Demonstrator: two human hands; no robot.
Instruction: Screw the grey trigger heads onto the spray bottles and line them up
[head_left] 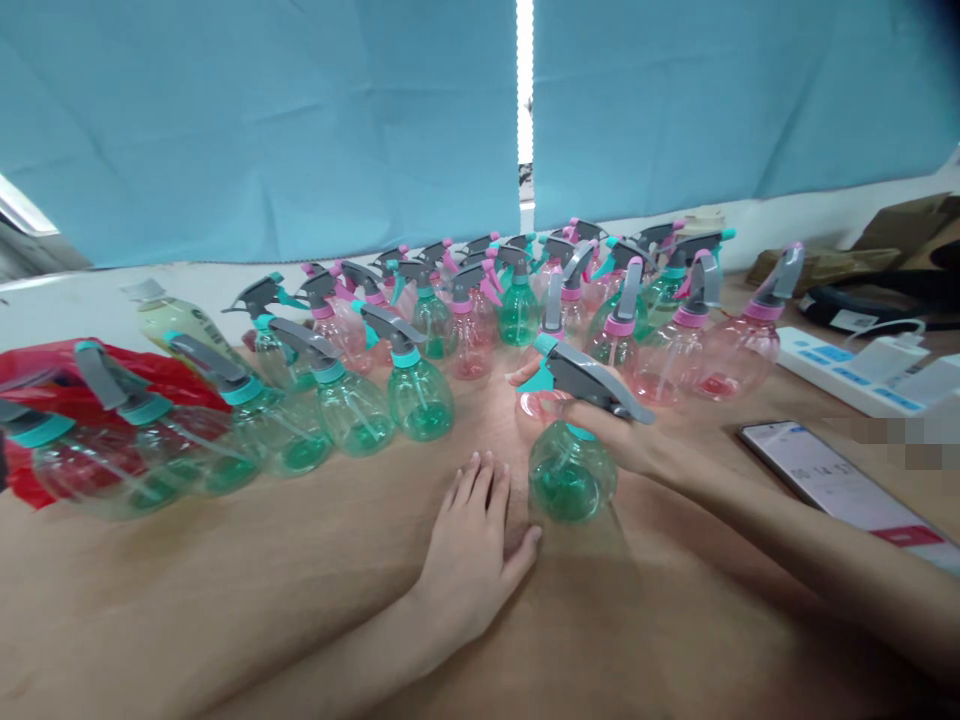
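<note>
My right hand (607, 425) is wrapped round the neck of a green spray bottle (571, 475), just under its grey and teal trigger head. The bottle is near upright at the middle right, its lower part clear of my fingers. My left hand (476, 540) lies flat on the wooden table (337, 580), fingers stretched out, a little left of that bottle and holding nothing. Beyond it to the left stands another green spray bottle (421, 400), first in a row of several. A pink spray bottle (664, 360) stands behind my right hand, among others.
Several pink and green spray bottles crowd the back of the table. At the right lie a phone (832, 480) showing a timer, a white power strip (840, 370) and a black coil (862, 300). A red plastic bag (180, 380) and a pale bottle (180, 320) are at the left.
</note>
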